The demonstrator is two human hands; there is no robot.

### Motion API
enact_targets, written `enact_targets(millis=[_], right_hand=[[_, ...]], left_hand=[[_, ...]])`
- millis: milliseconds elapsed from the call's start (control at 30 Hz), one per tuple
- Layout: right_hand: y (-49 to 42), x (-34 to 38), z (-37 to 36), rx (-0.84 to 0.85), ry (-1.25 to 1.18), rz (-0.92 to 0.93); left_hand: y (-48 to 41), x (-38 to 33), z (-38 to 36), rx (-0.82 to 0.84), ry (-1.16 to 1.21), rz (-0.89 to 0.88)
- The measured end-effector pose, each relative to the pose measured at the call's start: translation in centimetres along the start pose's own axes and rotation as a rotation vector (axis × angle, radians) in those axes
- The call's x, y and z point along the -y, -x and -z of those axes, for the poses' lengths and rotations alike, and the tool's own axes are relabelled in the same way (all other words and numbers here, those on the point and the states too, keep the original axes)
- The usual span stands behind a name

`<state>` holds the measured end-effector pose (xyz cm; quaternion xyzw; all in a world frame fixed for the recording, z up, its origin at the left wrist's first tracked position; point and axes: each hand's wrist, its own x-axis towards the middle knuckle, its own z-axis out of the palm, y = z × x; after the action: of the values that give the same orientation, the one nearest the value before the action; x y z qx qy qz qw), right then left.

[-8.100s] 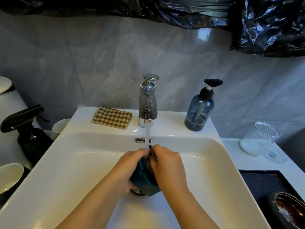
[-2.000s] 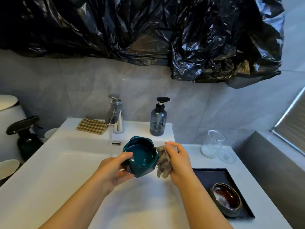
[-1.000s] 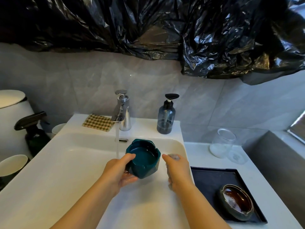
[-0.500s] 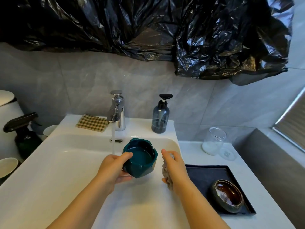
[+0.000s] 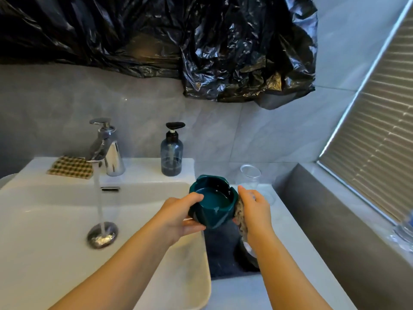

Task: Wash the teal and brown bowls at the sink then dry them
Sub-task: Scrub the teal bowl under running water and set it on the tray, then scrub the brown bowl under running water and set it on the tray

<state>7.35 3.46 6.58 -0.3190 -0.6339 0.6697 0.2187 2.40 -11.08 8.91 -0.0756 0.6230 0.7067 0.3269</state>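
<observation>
The teal bowl (image 5: 213,201) is held upright in the air, over the sink's right rim and the dark tray (image 5: 221,253). My left hand (image 5: 178,217) grips its left wall, thumb on the rim. A crumpled grey cloth (image 5: 241,217) is in my right hand (image 5: 254,210), pressed against the bowl's right side. Only a dark sliver of the brown bowl (image 5: 247,253) shows on the tray, behind my right forearm. Water runs from the chrome tap (image 5: 106,148) into the white sink (image 5: 55,206).
A blue soap pump bottle (image 5: 171,153) and a checked cloth (image 5: 70,167) sit on the sink's back ledge. A clear jar (image 5: 250,177) stands on the grey counter behind the bowl. A sill and blinds rise at the right.
Both hands have carried the teal bowl right, from over the basin to above the tray. My right hand has closed the cloth against the bowl's side. The view has turned right.
</observation>
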Motion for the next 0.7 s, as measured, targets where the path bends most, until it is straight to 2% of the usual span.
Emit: enact_targets(millis=[200,300,400,567,700], right_hand=[[-2.5,-1.8,6.6,-0.088,0.164,-0.017],[-3.2,-3.3,9.1,-0.096,0.217,-0.051],[-4.0,-5.3,11.2,-0.092,0.293,-0.074],[-5.4,-8.5,12.6,-0.030,0.433,-0.177],[-6.1,-9.9,12.4,0.005,0.485,-0.255]], left_hand=[[-3.0,3.9,-7.4,-0.041,0.185,0.147],[-5.0,6.0,-9.7,-0.161,0.324,0.192],[-6.5,7.6,-10.7,-0.354,0.377,0.201],[-7.9,9.1,-10.9,-0.510,0.361,0.198],[-8.6,9.9,-10.9,-0.490,0.268,0.210]])
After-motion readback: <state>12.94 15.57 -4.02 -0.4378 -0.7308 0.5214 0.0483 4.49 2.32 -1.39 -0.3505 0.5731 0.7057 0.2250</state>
